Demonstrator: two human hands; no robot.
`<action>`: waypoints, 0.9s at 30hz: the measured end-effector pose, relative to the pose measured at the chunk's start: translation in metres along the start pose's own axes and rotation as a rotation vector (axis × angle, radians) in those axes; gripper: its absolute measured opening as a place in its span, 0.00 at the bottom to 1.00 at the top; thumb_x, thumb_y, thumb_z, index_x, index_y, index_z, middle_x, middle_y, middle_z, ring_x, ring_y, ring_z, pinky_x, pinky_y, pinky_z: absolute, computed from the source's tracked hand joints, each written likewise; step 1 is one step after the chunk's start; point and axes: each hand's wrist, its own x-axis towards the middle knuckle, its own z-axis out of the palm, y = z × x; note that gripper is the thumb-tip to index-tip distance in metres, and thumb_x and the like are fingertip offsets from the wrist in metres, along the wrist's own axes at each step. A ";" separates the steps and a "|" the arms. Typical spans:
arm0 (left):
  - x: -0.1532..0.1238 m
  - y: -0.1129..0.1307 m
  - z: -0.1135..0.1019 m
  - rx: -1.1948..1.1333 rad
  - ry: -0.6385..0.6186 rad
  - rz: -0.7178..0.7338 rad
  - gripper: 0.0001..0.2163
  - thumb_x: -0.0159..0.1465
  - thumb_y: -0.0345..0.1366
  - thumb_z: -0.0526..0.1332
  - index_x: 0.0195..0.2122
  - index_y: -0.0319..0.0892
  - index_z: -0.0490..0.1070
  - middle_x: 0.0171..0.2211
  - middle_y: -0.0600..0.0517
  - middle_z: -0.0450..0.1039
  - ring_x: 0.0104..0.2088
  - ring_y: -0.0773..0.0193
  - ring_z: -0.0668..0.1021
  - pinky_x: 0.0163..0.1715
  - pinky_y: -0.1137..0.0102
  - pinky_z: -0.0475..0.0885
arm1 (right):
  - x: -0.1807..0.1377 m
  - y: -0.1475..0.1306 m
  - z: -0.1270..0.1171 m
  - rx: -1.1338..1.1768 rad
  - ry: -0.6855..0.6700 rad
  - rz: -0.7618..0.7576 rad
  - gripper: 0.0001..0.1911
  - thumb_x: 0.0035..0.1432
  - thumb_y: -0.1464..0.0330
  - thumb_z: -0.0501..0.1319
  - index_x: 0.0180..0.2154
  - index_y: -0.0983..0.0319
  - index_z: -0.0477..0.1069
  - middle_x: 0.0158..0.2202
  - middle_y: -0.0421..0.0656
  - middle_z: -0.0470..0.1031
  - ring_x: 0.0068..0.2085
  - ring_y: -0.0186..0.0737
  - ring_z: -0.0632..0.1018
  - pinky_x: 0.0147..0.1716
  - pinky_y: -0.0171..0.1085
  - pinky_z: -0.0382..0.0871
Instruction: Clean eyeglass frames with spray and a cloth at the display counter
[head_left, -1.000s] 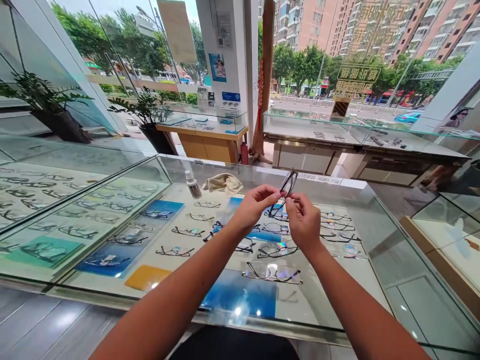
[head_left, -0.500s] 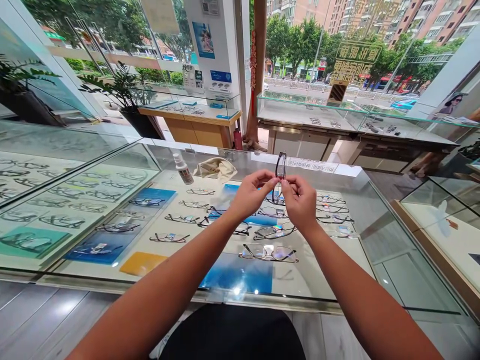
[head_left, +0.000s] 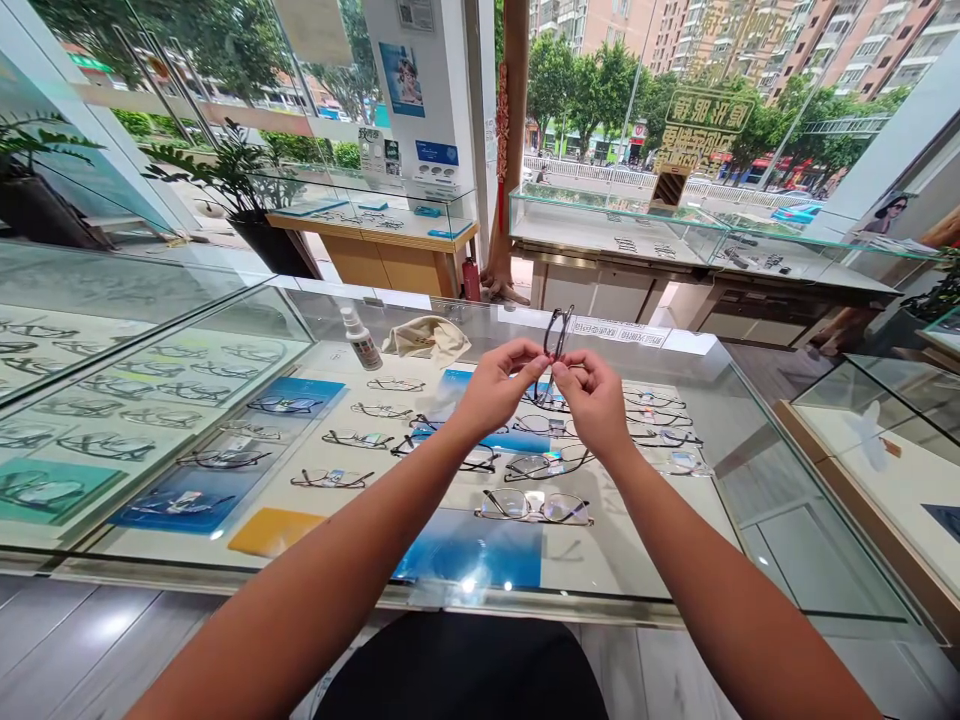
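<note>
A pair of dark-framed eyeglasses (head_left: pixel 558 328) is held upright above the glass display case (head_left: pixel 487 600). My left hand (head_left: pixel 501 382) pinches it from the left, and my right hand (head_left: pixel 592 396) grips it from the right, fingertips meeting near its middle. The lower part of the eyeglasses is partly hidden by my fingers. Closer to me, another pair of eyeglasses (head_left: pixel 534 507) rests on the case top. Beyond my left hand are a white spray bottle (head_left: pixel 361 342) and a crumpled beige cloth (head_left: pixel 427 338).
Rows of eyeglasses (head_left: pixel 332 479) lie in the case over blue cards and a yellow card (head_left: pixel 276 531). A second glass case (head_left: pixel 862 450) stands at the right. Across the aisle are more display counters (head_left: pixel 375 250), a potted plant (head_left: pixel 262 240) and a red fire extinguisher (head_left: pixel 470 280).
The eyeglasses have turned in my hands, so the frame shows two separate dark outlines now. Both hands have shifted slightly left in view.
</note>
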 end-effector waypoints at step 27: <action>0.000 -0.002 0.000 0.040 0.093 -0.040 0.16 0.65 0.51 0.71 0.38 0.43 0.79 0.41 0.47 0.85 0.44 0.56 0.83 0.49 0.62 0.75 | 0.007 -0.006 -0.009 -0.026 0.082 0.059 0.15 0.61 0.54 0.68 0.35 0.59 0.76 0.19 0.30 0.54 0.23 0.32 0.54 0.24 0.36 0.48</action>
